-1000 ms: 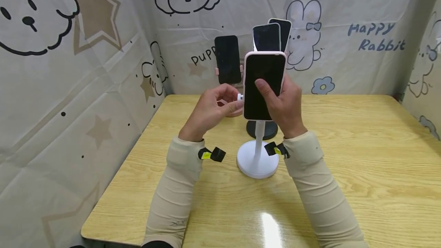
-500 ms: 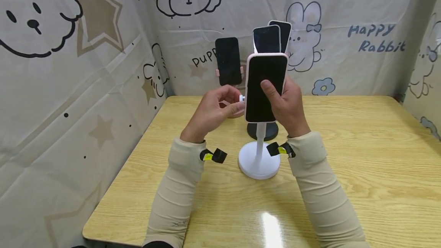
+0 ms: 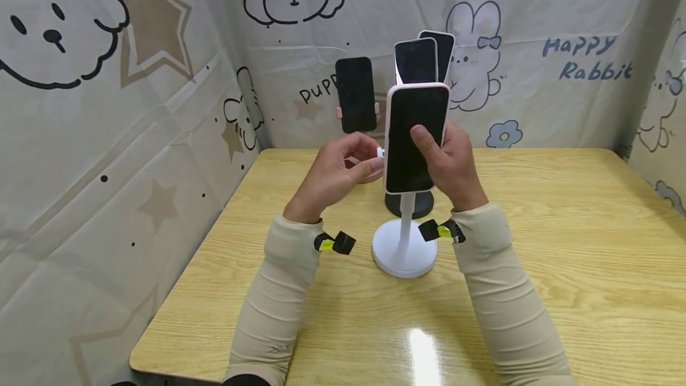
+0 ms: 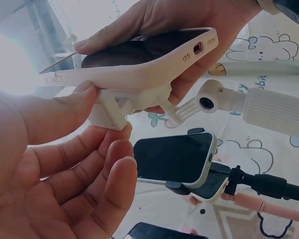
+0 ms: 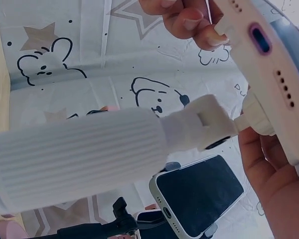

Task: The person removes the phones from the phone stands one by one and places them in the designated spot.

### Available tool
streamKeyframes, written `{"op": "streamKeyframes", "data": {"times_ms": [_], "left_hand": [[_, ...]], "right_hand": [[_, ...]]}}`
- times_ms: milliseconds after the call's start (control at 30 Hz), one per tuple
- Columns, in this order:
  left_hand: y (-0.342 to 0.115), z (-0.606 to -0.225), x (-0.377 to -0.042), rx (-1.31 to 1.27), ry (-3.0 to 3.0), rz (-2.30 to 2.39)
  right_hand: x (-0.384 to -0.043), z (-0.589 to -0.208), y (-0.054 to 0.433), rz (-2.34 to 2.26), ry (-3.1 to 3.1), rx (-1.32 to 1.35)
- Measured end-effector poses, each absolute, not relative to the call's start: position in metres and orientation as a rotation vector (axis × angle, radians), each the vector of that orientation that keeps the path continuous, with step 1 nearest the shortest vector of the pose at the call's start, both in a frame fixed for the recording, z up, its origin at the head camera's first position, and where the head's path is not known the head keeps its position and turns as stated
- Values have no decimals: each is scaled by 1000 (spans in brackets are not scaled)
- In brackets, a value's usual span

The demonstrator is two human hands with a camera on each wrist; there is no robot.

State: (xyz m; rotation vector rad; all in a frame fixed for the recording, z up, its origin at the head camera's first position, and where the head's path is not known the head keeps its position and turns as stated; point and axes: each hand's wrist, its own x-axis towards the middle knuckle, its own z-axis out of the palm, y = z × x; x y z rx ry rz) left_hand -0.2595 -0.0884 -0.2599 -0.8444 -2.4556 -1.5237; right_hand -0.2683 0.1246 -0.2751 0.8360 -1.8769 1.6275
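A phone in a pale pink case [image 3: 407,168] stands upright, screen toward me, at the top of a white phone stand [image 3: 403,249]. My right hand [image 3: 458,165] grips the phone from its right side, thumb across the screen and fingers behind. At the phone's left edge, my left hand [image 3: 334,171] pinches the white clamp arm [image 4: 108,112] of the stand, thumb by the case and a fingertip under the arm. The right wrist view shows the ribbed white post [image 5: 79,154] and its hinge [image 5: 204,122] behind the phone.
Behind stands a black stand [image 3: 409,204] with a white-edged phone [image 3: 415,61], and another phone [image 3: 443,52] beyond it. To their left, a dark phone [image 3: 356,94] sits in a pink holder. A printed cloth [image 3: 557,106] surrounds the wooden table [image 3: 563,255].
Both hands and the pink-cased phone have shifted slightly right and down in the head view. The grips of both hands look the same as before.
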Motion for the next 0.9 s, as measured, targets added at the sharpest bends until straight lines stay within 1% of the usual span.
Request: {"op": "streamKeyframes", "data": {"times_ms": [367,900], "left_hand": [[-88,-262,-262,-905,-2440,-1560],[-89,-261,-262,-947,-2434,-1548]], "right_hand": [[-266,-272,129,1668,-1892,957],[-267,-274,127,1699,-1858,934]]}}
